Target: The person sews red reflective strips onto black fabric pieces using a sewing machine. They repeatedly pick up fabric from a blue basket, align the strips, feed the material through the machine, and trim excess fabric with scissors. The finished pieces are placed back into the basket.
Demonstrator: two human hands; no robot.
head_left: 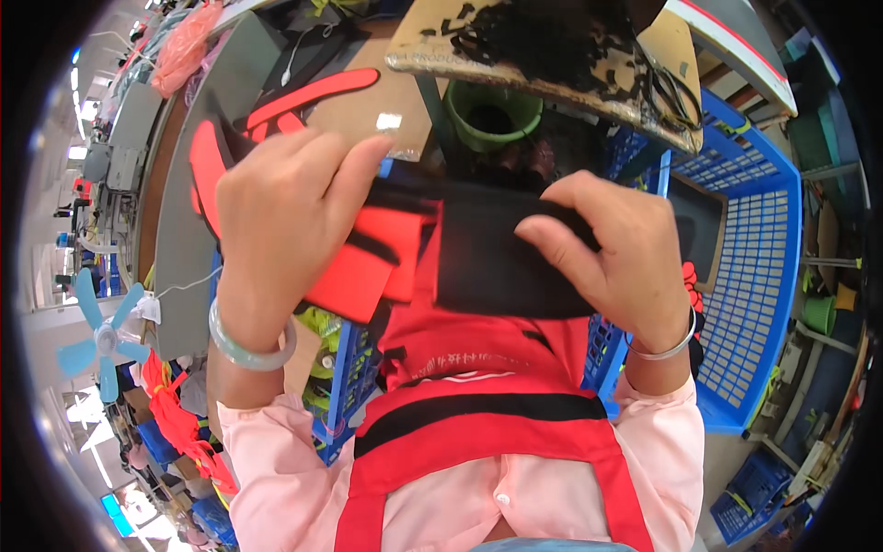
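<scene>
In front of my red apron, both hands are raised and hold fabric. My right hand grips the right side of a flat black fabric panel, thumb on top and fingers behind it. My left hand is closed, its thumb pointing up to the right. Red fabric with black strips hangs below this hand and reaches toward the black panel. Whether the two pieces are joined, I cannot tell. Past my left hand, long red strips with rounded ends lie on the work surface.
Ahead stands a worn wooden board strewn with black scraps, with scissors at its right edge. A green bucket sits underneath. A blue plastic crate is on the right, and a fan stands far left.
</scene>
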